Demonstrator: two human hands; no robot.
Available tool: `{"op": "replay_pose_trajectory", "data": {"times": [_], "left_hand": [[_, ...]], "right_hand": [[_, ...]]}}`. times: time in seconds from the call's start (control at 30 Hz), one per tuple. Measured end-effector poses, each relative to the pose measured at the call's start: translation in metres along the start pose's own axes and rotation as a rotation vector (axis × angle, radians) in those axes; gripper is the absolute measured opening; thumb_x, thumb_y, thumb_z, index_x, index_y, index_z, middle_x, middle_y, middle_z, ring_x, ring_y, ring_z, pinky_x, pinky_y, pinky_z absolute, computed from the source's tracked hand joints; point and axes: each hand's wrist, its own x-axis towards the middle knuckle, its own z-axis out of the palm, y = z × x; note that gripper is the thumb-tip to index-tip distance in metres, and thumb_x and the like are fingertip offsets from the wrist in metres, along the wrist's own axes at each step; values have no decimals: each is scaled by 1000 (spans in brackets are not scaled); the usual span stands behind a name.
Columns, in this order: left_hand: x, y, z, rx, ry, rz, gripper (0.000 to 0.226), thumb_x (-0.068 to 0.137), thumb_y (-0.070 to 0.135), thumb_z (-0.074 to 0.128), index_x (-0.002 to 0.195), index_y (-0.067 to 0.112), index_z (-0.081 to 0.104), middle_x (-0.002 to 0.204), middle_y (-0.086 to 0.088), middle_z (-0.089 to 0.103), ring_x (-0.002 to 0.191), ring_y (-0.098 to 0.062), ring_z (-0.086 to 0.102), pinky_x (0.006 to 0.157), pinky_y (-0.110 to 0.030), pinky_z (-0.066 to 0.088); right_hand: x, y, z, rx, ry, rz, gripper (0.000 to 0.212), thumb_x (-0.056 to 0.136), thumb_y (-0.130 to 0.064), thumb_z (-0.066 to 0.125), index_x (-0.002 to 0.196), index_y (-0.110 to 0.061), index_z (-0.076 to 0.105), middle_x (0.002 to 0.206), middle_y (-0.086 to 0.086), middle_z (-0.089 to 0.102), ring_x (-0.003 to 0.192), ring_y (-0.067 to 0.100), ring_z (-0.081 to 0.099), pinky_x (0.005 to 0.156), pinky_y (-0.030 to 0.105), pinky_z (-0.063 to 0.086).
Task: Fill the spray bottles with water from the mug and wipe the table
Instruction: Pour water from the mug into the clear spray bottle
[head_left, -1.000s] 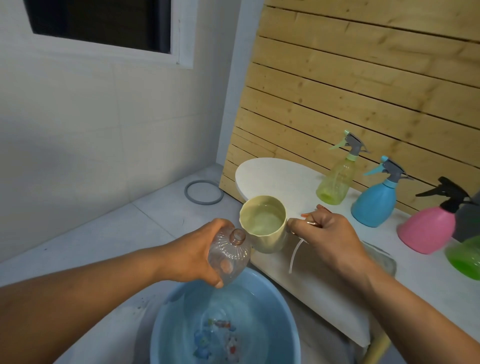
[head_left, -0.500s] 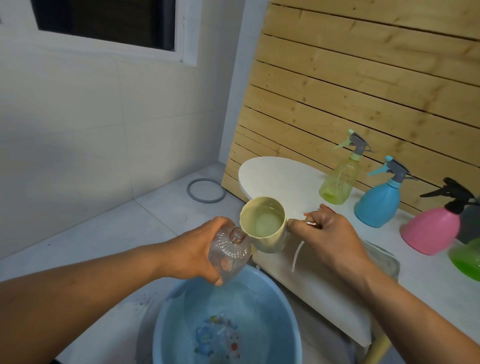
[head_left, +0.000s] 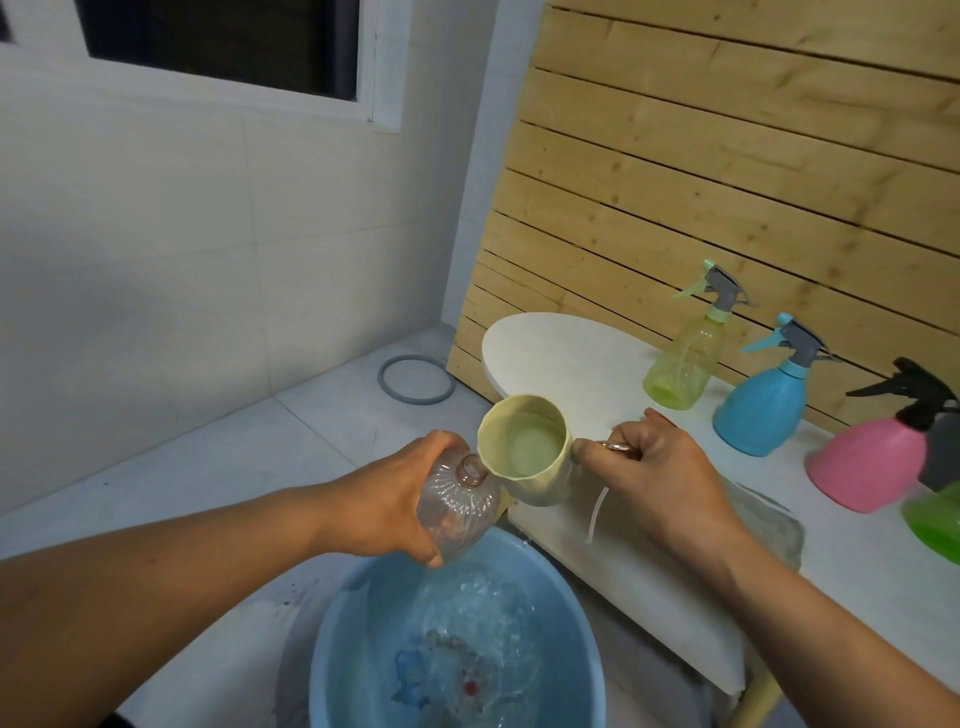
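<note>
Head view: left hand (head_left: 387, 499) wraps its grip round a clear ribbed spray bottle (head_left: 457, 512), capless, tilted over the blue basin (head_left: 457, 649). Right hand (head_left: 660, 478) grips a pale-yellow mug (head_left: 527, 449) of water by its handle, rim touching the bottle's neck, beside the bench (head_left: 649, 571).

- Grey ring (head_left: 415, 379) flat on tiled floor (head_left: 208, 467), near wall corner.
- Wooden slat panel (head_left: 727, 182) leaning upright at right.
- Dark window (head_left: 223, 41), white frame, upper left.
- White tiled wall (head_left: 156, 234).
</note>
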Motion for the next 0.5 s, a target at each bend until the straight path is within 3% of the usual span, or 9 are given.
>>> {"op": "replay_pose_trajectory", "data": {"times": [0.2,0.5], "left_hand": [[-2,0,0,27,1,-4,106,66,29,97,144,41,27,135,21,44,122,0,50,96,-21,53],[-1,0,0,30,3,-5,113,63,33,97,149,40,25,138,21,44,126,-3,50,102,-29,53]], "right_hand": [[-1,-1,1,-20,11,-22,48,85,-35,74,51,-16,46,70,13,64,110,24,59,68,32,41],[-1,2,2,-37,38,-55,45,84,-38,75,54,-14,52,70,10,65,105,19,59,66,22,41]]}}
